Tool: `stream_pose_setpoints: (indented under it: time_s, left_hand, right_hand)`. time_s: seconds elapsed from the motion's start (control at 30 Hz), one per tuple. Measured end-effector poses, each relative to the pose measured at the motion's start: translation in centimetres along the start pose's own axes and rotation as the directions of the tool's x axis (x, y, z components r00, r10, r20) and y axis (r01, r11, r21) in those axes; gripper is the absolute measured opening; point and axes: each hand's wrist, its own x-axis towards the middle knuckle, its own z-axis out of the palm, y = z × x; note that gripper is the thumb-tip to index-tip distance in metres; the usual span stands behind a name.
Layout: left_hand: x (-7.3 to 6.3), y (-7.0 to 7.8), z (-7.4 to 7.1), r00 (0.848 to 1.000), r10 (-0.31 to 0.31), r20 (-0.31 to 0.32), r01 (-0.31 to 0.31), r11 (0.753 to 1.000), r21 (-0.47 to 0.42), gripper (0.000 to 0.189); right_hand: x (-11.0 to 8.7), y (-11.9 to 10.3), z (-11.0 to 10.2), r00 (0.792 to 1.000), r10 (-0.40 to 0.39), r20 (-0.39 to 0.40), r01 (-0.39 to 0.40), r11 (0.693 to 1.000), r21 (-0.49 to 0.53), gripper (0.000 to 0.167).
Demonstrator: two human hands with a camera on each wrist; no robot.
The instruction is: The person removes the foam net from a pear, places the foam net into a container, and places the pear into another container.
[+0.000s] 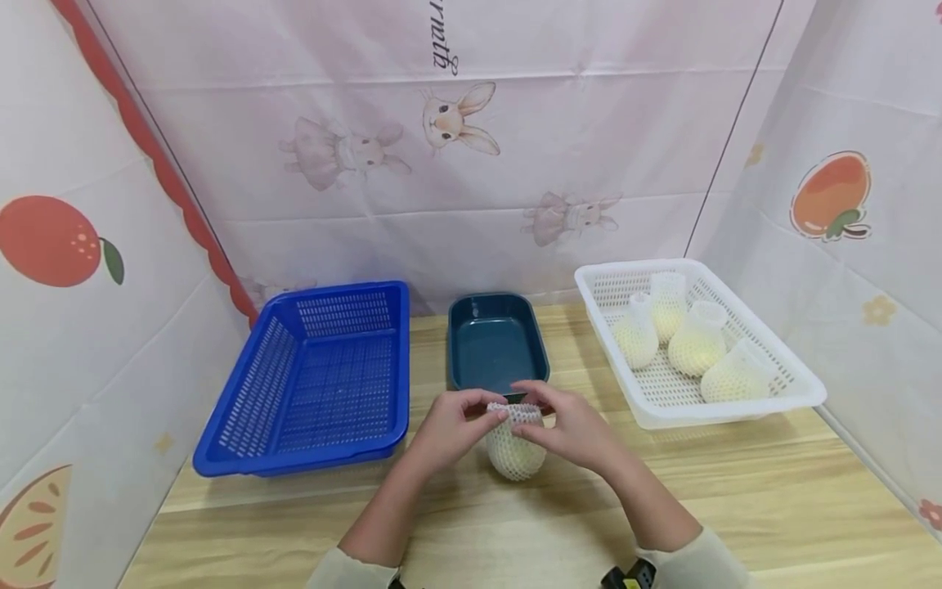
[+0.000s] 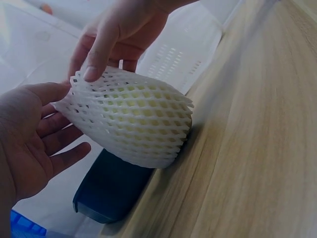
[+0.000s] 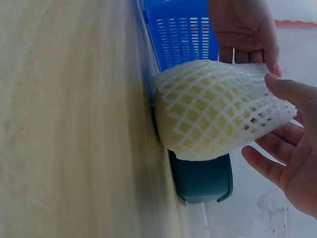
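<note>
A pale yellow round fruit (image 3: 166,124) sits inside a white foam net (image 1: 517,454) at the front middle of the wooden table. My left hand (image 1: 455,427) pinches the net's upper rim from the left, between thumb and forefinger. Opposite it, my right hand (image 1: 570,427) holds the same rim, thumb outside. The net covers most of the fruit, whose underside shows bare in the right wrist view. Above the fruit the net's collar stands up between both hands. Just behind them is a dark green tray (image 1: 499,348), its front edge partly hidden by my fingers.
A blue perforated basket (image 1: 334,393) stands to the left. On the right, a white basket (image 1: 648,413) contains several netted fruits (image 1: 695,348). A printed cloth (image 1: 478,180) hangs behind the table (image 1: 736,499), with more cloth along both sides.
</note>
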Motion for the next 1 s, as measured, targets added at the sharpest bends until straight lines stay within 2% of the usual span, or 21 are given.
stream_pose_setpoints:
  time_s: [0.17, 0.43, 0.67, 1.0]
  left_hand:
    - [0.0, 0.0, -0.2, 1.000, -0.020, 0.005, 0.020, 1.000, 0.003, 0.029]
    - [-0.1, 0.3, -0.2, 1.000, 0.009, -0.003, -0.009, 1.000, 0.007, 0.030]
    - [-0.2, 0.7, -0.2, 1.000, 0.012, -0.009, -0.012, 1.000, -0.001, 0.031]
    - [-0.4, 1.1, 0.4, 0.998, 0.052, -0.035, -0.052, 0.999, 0.005, 0.034]
  right_hand:
    - [-0.1, 0.5, -0.5, 1.000, 0.007, 0.006, -0.007, 1.000, -0.006, 0.035]
    - [0.1, 0.2, -1.1, 1.000, -0.022, -0.009, 0.022, 1.000, -0.008, 0.015]
    - [0.2, 0.0, -1.1, 0.999, -0.032, -0.029, 0.031, 0.999, -0.025, 0.013]
    - [0.3, -0.7, -1.2, 0.998, -0.053, -0.041, 0.052, 0.998, -0.028, 0.012]
